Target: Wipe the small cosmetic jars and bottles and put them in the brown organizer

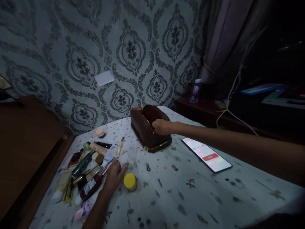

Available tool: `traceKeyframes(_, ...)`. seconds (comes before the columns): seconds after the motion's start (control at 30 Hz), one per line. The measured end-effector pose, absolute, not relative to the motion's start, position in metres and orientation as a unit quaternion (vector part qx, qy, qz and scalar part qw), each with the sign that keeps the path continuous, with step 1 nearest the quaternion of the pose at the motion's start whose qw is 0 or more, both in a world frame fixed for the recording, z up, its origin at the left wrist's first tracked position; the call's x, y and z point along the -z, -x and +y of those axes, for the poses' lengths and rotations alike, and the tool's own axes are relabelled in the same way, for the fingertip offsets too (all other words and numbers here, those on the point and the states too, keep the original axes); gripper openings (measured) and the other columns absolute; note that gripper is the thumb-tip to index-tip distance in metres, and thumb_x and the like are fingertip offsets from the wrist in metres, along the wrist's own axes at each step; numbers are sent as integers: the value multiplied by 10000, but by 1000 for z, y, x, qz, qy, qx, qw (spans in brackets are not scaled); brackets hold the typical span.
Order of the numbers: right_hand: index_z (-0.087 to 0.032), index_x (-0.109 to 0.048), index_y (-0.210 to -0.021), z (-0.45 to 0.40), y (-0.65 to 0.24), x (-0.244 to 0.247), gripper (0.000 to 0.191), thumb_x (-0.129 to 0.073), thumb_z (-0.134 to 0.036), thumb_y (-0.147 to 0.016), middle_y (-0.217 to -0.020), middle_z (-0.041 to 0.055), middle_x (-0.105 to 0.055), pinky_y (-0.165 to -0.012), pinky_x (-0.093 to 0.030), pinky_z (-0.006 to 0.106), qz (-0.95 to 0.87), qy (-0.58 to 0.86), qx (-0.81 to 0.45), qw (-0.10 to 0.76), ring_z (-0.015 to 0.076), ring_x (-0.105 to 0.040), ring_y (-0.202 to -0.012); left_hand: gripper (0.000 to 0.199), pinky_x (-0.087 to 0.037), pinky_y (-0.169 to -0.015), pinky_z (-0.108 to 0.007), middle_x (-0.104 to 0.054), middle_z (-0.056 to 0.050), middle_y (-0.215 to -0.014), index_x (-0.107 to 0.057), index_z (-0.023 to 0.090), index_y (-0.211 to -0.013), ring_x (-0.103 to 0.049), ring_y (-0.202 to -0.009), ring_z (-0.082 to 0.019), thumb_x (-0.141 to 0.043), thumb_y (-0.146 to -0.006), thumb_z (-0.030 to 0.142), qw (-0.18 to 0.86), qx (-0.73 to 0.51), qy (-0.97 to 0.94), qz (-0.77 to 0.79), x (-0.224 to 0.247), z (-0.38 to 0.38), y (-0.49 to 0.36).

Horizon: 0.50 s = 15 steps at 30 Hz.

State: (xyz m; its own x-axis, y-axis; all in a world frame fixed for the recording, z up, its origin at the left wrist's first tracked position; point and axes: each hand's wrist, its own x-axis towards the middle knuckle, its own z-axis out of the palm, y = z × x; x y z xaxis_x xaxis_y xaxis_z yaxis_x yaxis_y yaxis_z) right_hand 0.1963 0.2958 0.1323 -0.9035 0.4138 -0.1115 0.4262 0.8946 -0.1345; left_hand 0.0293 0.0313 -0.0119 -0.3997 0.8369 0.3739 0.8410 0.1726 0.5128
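Note:
A brown leather bag stands unzipped near the far edge of the patterned sheet. My right hand reaches into its opening with the fingers curled; whatever they hold is hidden. My left hand rests low over the sheet, thumb and fingers apart, beside a pile of cosmetics. Just right of it sits a jar with a yellow lid. The pile includes a dark red bottle, a green tube, a beige tube and a slim gold-capped tube.
A lit phone lies under my right forearm. A round compact is behind the pile. A clear bottle and white cables stand on the dark red furniture at the right. A wooden board borders the left.

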Motion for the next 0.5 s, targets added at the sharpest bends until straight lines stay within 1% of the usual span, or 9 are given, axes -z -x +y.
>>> traceKeyframes(0.03, -126, -688, -990, 293, -205, -133, 207, -544, -265, -936, -965, 109, -707, -795, -520, 316, 973, -209, 80, 52, 217, -684, -914, 352, -470, -712, -314, -598, -19, -717, -546, 197, -704, -563, -702, -172, -455, -913, 465, 6, 338, 549, -764, 11, 31, -30)
traceKeyframes(0.1, -147, -713, -925, 284, -226, -126, 304, -433, -256, -973, -888, 98, -732, -770, -509, 287, 980, -176, 82, 44, 222, -703, -883, 355, -468, -691, -303, -583, -10, -687, -516, 204, -660, -547, -669, -162, -463, -909, 451, 8, 338, 553, -762, 10, 31, -30)
traceKeyframes(0.13, -158, -706, -992, 279, -238, -118, 315, -413, -273, -978, -910, 94, -737, -762, -517, 296, 985, -149, 80, 22, 227, -705, -885, 359, -466, -674, -296, -581, -8, -679, -501, 206, -642, -543, -658, -159, -468, -906, 446, 6, 337, 552, -762, 9, 31, -30)
traceKeyframes(0.17, -170, -677, -1101, 274, -250, -107, 287, -448, -267, -957, -995, 95, -733, -790, -526, 320, 988, -135, 66, -24, 238, -698, -930, 362, -463, -657, -290, -581, -8, -676, -494, 206, -633, -542, -652, -157, -472, -904, 446, 2, 335, 550, -765, 9, 31, -30)
traceKeyframes(0.2, -170, -631, -1202, 268, -261, -94, 318, -484, -222, -924, -1095, 107, -713, -837, -532, 358, 988, -135, 39, -70, 256, -680, -996, 364, -460, -642, -286, -581, -7, -673, -494, 206, -632, -542, -648, -157, -474, -903, 448, -3, 332, 546, -769, 9, 31, -30)
traceKeyframes(0.27, -147, -550, -1319, 259, -280, -64, 480, -450, -66, -857, -1281, 133, -633, -928, -524, 406, 978, -128, -7, -163, 271, -600, -1169, 373, -458, -625, -281, -576, -4, -665, -500, 205, -633, -539, -640, -157, -472, -905, 459, -7, 324, 540, -777, 10, 31, -31)
traceKeyframes(0.33, -149, -386, -1462, 253, -291, -36, 665, -407, 10, -817, -1460, 127, -481, -1018, -490, 414, 969, -112, -24, -220, 256, -437, -1354, 396, -457, -606, -276, -555, 4, -637, -493, 207, -613, -517, -608, -152, -473, -906, 474, 3, 316, 537, -782, 10, 31, -32)
traceKeyframes(0.43, -139, -155, -1549, 250, -296, -12, 851, -404, 55, -759, -1545, 118, -354, -1075, -457, 435, 961, -99, -33, -256, 252, -296, -1439, 419, -451, -565, -266, -532, 12, -602, -496, 209, -588, -481, -554, -143, -486, -905, 483, 24, 305, 539, -785, 9, 31, -33)
traceKeyframes(0.5, -135, -115, -1554, 250, -297, -6, 882, -410, 53, -745, -1568, 110, -308, -1088, -448, 436, 964, -100, -25, -247, 253, -266, -1451, 420, -462, -563, -267, -549, 6, -605, -528, 207, -593, -499, -556, -148, -488, -909, 482, 31, 296, 545, -784, 9, 30, -33)
